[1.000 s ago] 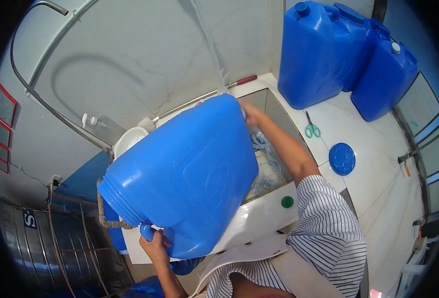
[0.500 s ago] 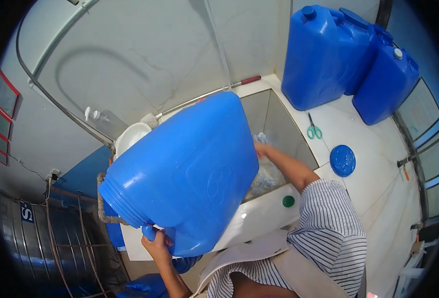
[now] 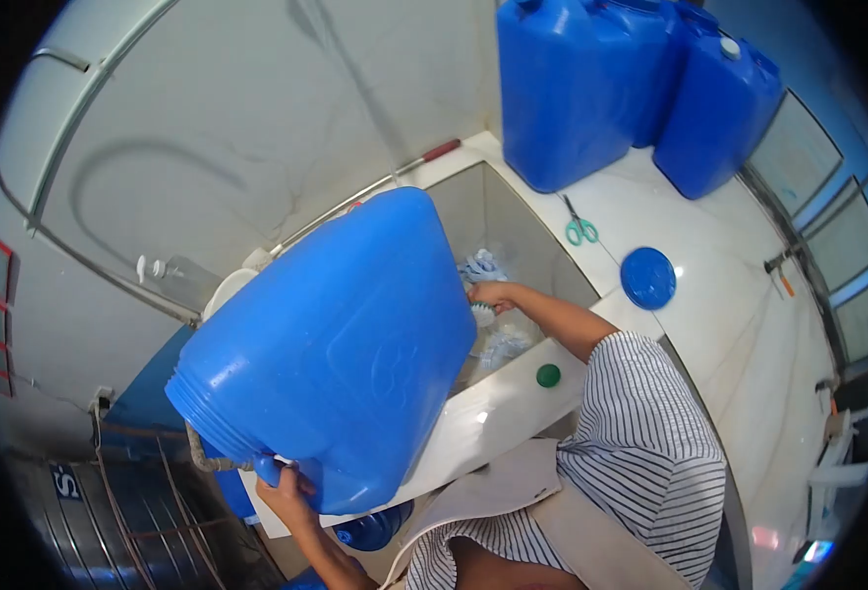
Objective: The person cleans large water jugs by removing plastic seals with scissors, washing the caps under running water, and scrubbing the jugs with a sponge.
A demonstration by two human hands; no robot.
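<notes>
A large blue water container (image 3: 326,334) lies tilted across the sink, its wide threaded mouth uncapped and toward the lower left. Fingers of my left hand (image 3: 289,495) are wrapped round the handle beside that mouth. By the container's base, over the sink, my right hand (image 3: 494,296) is closed on a scrub brush (image 3: 482,314) with pale bristles; part of the brush is hidden. Clear, crumpled-looking plastic with bluish-white markings (image 3: 505,346) lies down in the sink (image 3: 552,258).
Several blue containers (image 3: 562,108) stand on the white counter at the back right. Green-handled scissors (image 3: 580,230), a blue lid (image 3: 648,278) and a green cap (image 3: 548,376) lie nearer. A pump bottle (image 3: 180,278) and a red-handled rod (image 3: 441,150) are along the wall.
My right hand has come further into view from behind the container's base, and the brush now shows. My left hand keeps its grip. The whole view has shifted.
</notes>
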